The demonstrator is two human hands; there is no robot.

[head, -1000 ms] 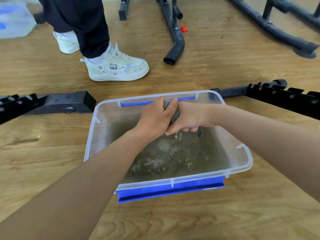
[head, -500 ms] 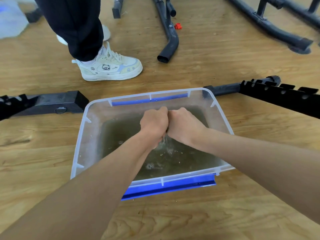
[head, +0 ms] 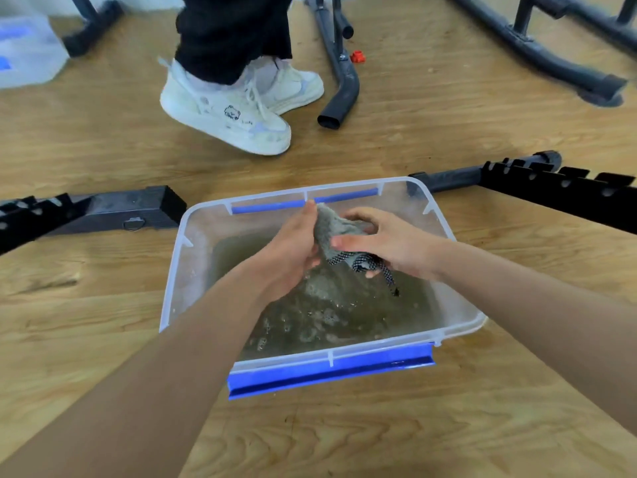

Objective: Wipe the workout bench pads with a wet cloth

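Grey cloth (head: 332,229) is being gripped by left hand (head: 293,251) and right hand (head: 391,248) above the tub (head: 172,270); wetting looks done, while wiping the bench pads is apparently waiting.

place: workout room | signs: black tubular equipment frames (head: 551,60), notched bench rail (head: 558,188) — on wood-plank floor (head: 103,139)

A person in dark trousers (head: 234,32) and white sneakers (head: 224,112) stands at upper centre on the wooden floor (head: 103,139). Just right, a red knob (head: 357,57) sits on a black tube frame (head: 339,81). A clear plastic box (head: 27,53) lies upper left.
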